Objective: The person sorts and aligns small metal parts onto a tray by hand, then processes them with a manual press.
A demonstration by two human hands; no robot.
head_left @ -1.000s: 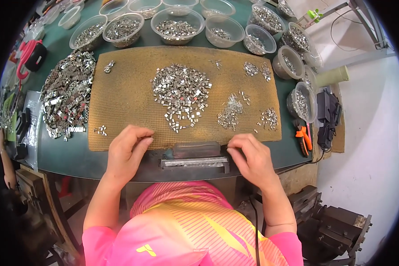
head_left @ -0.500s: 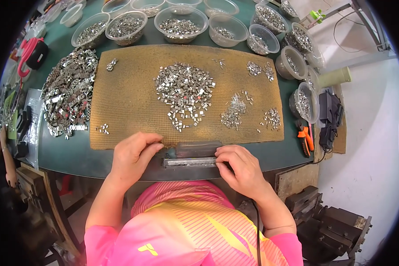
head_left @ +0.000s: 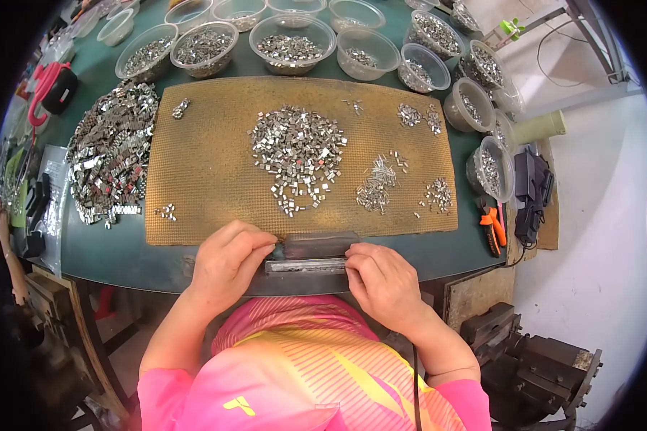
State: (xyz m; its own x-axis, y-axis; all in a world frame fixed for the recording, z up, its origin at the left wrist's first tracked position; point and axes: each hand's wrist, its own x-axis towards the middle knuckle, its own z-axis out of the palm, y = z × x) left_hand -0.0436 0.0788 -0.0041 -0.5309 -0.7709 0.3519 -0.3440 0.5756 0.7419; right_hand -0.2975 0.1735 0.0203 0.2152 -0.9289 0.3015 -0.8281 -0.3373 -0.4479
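A slotted metal bar [head_left: 305,267] lies near the front edge of the table, with a dark flat block [head_left: 320,246] just behind it. My right hand [head_left: 387,281] is closed around the bar's right end. To the left of the block, my left hand [head_left: 228,264] is closed in a pinch at the mat's front edge. Whatever sits between its fingertips is too small to make out. Beyond both hands, a heap of small shiny metal pieces [head_left: 298,147] covers the middle of the brown textured mat [head_left: 208,158].
Thin metal pins [head_left: 377,185] and small clusters of parts lie on the mat's right. Linked metal pieces [head_left: 111,154] are piled left of it. Plastic bowls [head_left: 293,47] of parts line the back and right. Orange-handled pliers [head_left: 492,228] rest at the right edge.
My left hand has shifted slightly right, toward the dark block, still pinched. My right hand stays at the bar's right end. The whole view has tilted a little.
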